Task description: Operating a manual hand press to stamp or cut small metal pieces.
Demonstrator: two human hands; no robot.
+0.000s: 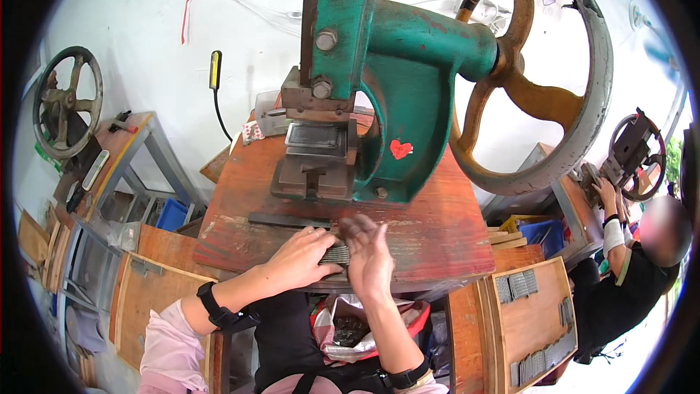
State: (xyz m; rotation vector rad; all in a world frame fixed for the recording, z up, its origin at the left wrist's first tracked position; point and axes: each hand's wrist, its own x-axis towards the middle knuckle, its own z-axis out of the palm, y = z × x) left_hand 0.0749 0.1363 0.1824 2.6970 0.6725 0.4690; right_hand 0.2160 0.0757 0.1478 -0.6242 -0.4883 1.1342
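On the near part of the red-brown wooden table point(430, 233), my left hand point(302, 254) is closed on a small stack of thin grey metal pieces point(336, 254). My right hand point(370, 257) stands upright against the right side of that stack, its fingers stretched out and partly blurred. Just beyond my left hand lies a dark flat bar point(281, 219). Behind both hands rises a green hand press point(423, 109) with a large spoked wheel point(598, 66). A clear-topped rectangular plate point(316, 138) sits in the press's die, apart from my hands.
At right, a wooden tray point(536, 328) holds rows of grey metal pieces. Another wooden tray point(164, 306) with few pieces is at left. A bag point(357, 325) with metal bits hangs below the table edge. A person point(627, 277) works at another press point(634, 149) far right.
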